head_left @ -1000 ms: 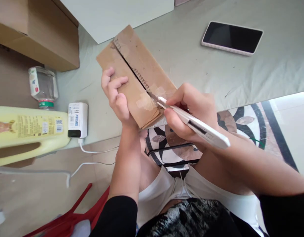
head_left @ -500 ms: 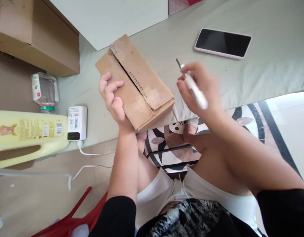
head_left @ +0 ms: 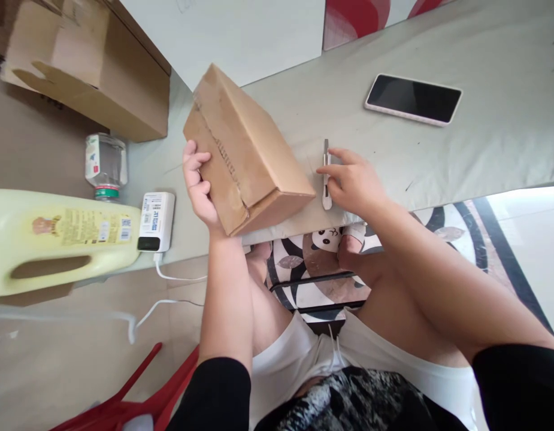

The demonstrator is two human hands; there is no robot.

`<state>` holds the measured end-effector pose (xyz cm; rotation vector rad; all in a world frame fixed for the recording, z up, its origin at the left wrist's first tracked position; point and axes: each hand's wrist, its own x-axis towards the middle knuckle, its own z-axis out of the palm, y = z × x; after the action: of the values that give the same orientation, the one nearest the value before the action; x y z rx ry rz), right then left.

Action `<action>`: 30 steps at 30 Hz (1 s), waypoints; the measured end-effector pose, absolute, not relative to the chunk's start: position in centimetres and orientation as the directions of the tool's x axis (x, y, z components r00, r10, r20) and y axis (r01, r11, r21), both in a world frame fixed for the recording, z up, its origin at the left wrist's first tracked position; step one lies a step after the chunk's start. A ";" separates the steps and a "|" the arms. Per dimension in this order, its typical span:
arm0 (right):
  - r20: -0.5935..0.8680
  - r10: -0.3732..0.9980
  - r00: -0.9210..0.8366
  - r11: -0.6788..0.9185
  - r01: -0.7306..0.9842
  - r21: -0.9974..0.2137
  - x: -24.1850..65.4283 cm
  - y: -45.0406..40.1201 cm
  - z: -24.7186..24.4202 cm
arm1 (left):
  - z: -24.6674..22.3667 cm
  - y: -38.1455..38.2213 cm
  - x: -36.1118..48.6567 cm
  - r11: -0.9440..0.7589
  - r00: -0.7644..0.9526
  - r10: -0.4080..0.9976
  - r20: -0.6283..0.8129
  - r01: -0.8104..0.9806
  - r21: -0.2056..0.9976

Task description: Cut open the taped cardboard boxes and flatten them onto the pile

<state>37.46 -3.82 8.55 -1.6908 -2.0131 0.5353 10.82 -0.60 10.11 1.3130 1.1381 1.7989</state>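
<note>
A brown cardboard box point(head_left: 259, 149) is tilted on the cloth-covered table, its slit, ragged seam turned towards the left. My left hand point(head_left: 199, 182) grips the box at its left side, fingers bent over the seamed face. To the right of the box a white utility knife point(head_left: 326, 179) lies on the cloth with its blade out, pointing away from me. My right hand point(head_left: 351, 179) is at the knife, index and middle fingers stretched over it; the fingertips are at its upper part and the palm is not wrapped round it.
A phone point(head_left: 414, 99) lies at the back right. At the left are a larger carton point(head_left: 133, 84), a clear bottle point(head_left: 106, 164), a yellow jug point(head_left: 70, 239) and a white power bank point(head_left: 156, 221) with a cable. A white panel point(head_left: 250, 36) stands behind the box.
The knife has gone from my right hand's grip down onto the cloth, and the fingers have spread. The box has turned in my left hand, showing more of its right side. The view has shifted slightly.
</note>
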 end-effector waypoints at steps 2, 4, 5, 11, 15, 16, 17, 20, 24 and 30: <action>0.129 0.966 -0.222 0.255 0.762 -0.595 37.1 -3.9 8.5 | 10.3 -0.6 10.4 -0.353 -0.319 0.896 0.309 -0.089 0.932; 0.163 0.943 -0.290 0.324 0.694 -0.643 36.8 -4.0 8.7 | 10.4 -0.7 10.3 -0.223 -0.295 0.942 0.158 -0.202 0.954; 0.181 0.935 -0.306 0.345 0.660 -0.667 36.7 -4.0 8.9 | 10.3 -0.8 10.4 -0.149 -0.269 0.960 0.078 -0.253 0.956; 0.175 0.944 -0.279 0.297 0.487 -0.821 36.8 -4.3 9.9 | 10.1 -0.8 10.3 0.014 -0.184 0.980 -0.079 -0.330 0.944; 0.127 0.961 -0.245 0.208 0.342 -0.916 36.9 -4.5 9.5 | 10.7 -0.8 10.3 -0.061 -0.258 0.965 -0.042 -0.378 0.924; 0.146 0.963 -0.225 0.212 0.308 -0.927 36.8 -4.5 9.5 | 11.0 -1.0 10.3 -0.085 -0.278 0.960 -0.025 -0.376 0.923; 0.171 0.966 -0.192 0.221 0.278 -0.935 36.8 -4.5 9.5 | 11.3 -1.1 10.4 -0.111 -0.300 0.954 -0.004 -0.363 0.925; 0.234 0.970 -0.069 0.243 0.199 -0.949 36.6 -4.6 9.5 | 12.1 -1.7 10.4 -0.177 -0.365 0.929 0.062 -0.292 0.940; 0.214 0.973 -0.083 0.223 0.116 -0.968 36.4 -4.5 9.3 | 12.0 -1.7 10.2 -0.109 -0.298 0.955 0.016 -0.298 0.948; 0.239 0.964 -0.119 0.258 0.182 -0.949 36.3 -4.5 8.8 | 11.4 -1.8 10.3 -0.109 -0.216 0.975 0.054 -0.251 0.962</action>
<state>36.27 -4.52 8.80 -1.1093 -1.5332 0.9860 10.30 -1.79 11.45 0.9620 1.1150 1.5357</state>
